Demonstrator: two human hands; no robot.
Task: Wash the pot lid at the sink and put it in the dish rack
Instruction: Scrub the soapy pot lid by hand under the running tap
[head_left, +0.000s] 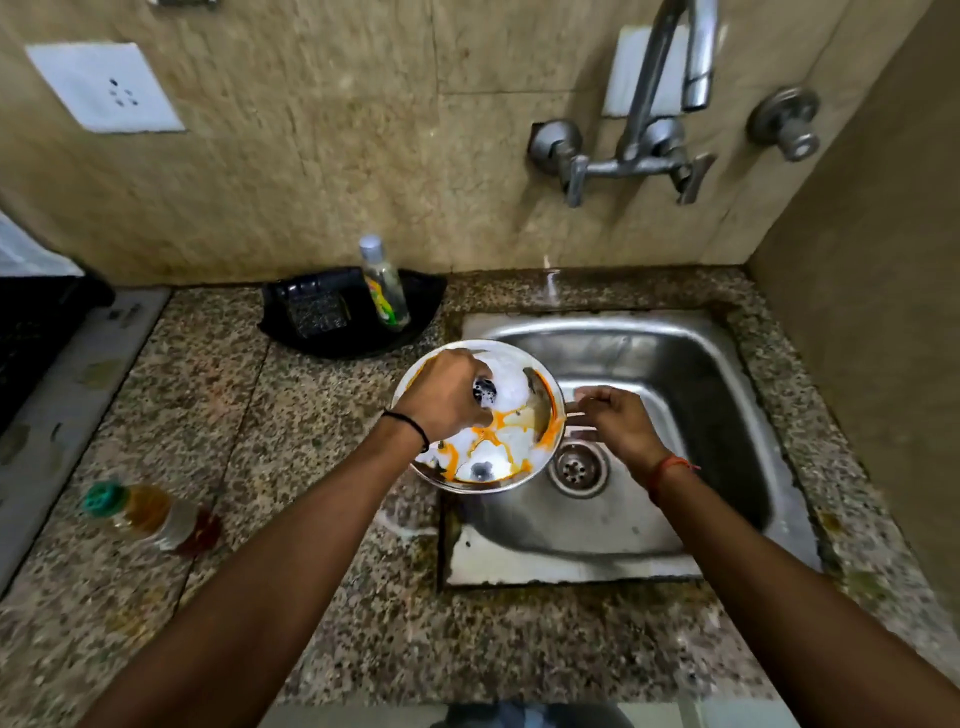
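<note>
Over the left edge of the steel sink (675, 358), my right hand (618, 421) grips the soapy, orange-streaked pot lid (498, 441) by its rim, while my left hand (441, 395) presses a dark scrubber (484, 391) into the foam.

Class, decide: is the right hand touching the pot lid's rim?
Touching. The head view shows the right hand with fingertips on the pot lid at its right rim.
</note>
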